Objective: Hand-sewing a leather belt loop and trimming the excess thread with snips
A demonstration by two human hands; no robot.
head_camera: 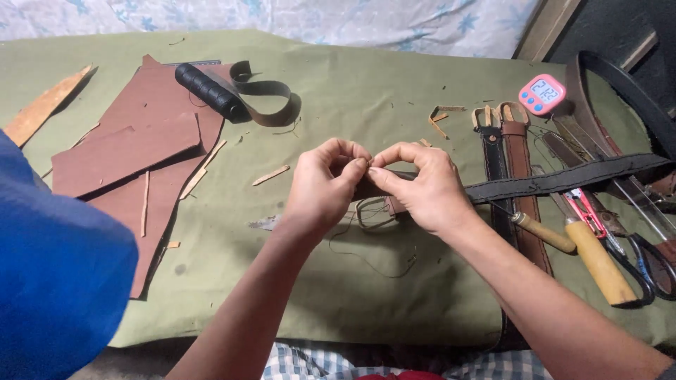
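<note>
Left hand (325, 184) and right hand (421, 188) each grip clamped on the dark leather strap (563, 179) above the green cloth (366, 98).

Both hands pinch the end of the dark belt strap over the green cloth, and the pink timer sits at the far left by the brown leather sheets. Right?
Not quite. In the head view the pink timer sits at the far right, near the belts and tools. The rest holds: left hand and right hand pinch the dark belt strap over the green cloth.
</note>
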